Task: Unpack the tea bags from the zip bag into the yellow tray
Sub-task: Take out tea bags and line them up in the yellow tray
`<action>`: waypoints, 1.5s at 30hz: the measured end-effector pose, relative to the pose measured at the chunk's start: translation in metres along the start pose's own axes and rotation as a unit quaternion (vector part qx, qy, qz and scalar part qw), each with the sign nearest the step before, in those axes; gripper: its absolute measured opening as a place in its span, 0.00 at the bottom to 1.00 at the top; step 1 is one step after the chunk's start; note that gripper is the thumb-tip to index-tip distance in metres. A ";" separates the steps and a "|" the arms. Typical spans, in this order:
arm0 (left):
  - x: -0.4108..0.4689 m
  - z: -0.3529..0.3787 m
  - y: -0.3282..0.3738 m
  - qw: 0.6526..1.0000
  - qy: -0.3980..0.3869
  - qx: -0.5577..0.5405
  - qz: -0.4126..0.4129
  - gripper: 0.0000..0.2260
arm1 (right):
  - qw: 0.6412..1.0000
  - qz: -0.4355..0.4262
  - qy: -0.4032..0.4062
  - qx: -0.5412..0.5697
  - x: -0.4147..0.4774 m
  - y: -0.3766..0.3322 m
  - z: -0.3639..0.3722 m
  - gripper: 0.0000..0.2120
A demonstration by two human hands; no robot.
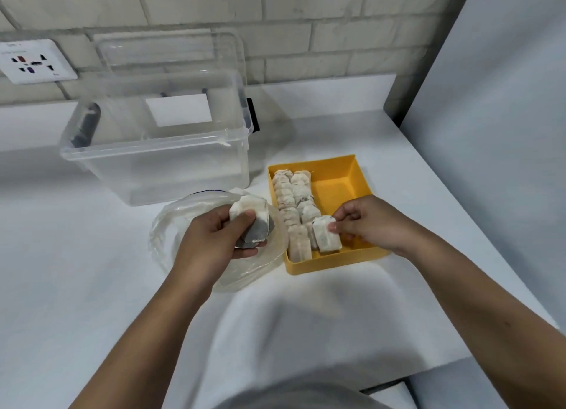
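Right fingers (334,226) pinching one tea bag (325,239), one yellow tray (333,263)

A: How many containers?
B: One yellow tray (333,263), one zip bag (171,225), one clear box (153,169), one lid (171,53).
A: And tea bags (291,200)?
B: Two rows in the tray, overlapping too closely for a sure count. One single tea bag (326,235) in the right hand (367,222). A small bunch (251,212) in the left hand (211,240), number unclear.
A: Anything else?
B: One wall socket (36,61).
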State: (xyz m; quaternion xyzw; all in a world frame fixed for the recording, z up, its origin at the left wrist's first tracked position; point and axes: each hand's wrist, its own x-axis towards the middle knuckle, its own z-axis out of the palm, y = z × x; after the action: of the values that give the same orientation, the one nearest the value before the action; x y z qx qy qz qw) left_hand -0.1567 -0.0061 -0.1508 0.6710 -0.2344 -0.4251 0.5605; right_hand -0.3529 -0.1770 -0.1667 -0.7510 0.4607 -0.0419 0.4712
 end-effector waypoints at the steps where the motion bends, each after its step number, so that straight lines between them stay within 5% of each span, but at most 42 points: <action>1: 0.001 0.001 0.000 1.000 0.000 -0.001 -0.001 0.07 | 1.000 0.004 -0.004 -0.007 0.003 0.001 0.001 0.07; 19: 0.003 0.005 -0.010 0.999 -0.010 -0.025 -0.033 0.09 | 0.998 0.038 -0.025 -0.046 0.022 0.010 0.016 0.11; 22: 0.000 0.008 -0.010 0.997 -0.035 -0.045 -0.049 0.09 | 0.990 -0.038 0.087 -0.102 0.011 -0.003 0.014 0.12; 24: -0.002 0.011 -0.009 0.996 -0.051 -0.055 -0.053 0.09 | 0.984 -0.112 0.137 -0.020 -0.001 -0.021 0.016 0.09; 27: -0.005 0.018 -0.008 0.995 -0.066 -0.054 -0.050 0.09 | 0.972 -0.181 0.054 0.137 -0.020 -0.045 0.027 0.08; 36: -0.011 0.023 -0.007 0.988 -0.073 -0.109 -0.082 0.14 | 0.949 -0.247 0.160 0.110 -0.030 -0.042 0.055 0.06; 45: -0.008 0.023 -0.003 0.977 -0.088 -0.156 -0.115 0.12 | 0.926 -0.323 0.141 0.137 -0.033 -0.030 0.054 0.06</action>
State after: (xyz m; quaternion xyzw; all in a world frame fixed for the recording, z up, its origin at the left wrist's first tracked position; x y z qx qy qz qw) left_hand -0.1804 -0.0112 -0.1516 0.5574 -0.1349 -0.5754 0.5831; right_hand -0.3253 -0.1132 -0.1617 -0.7734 0.2449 -0.3596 0.4610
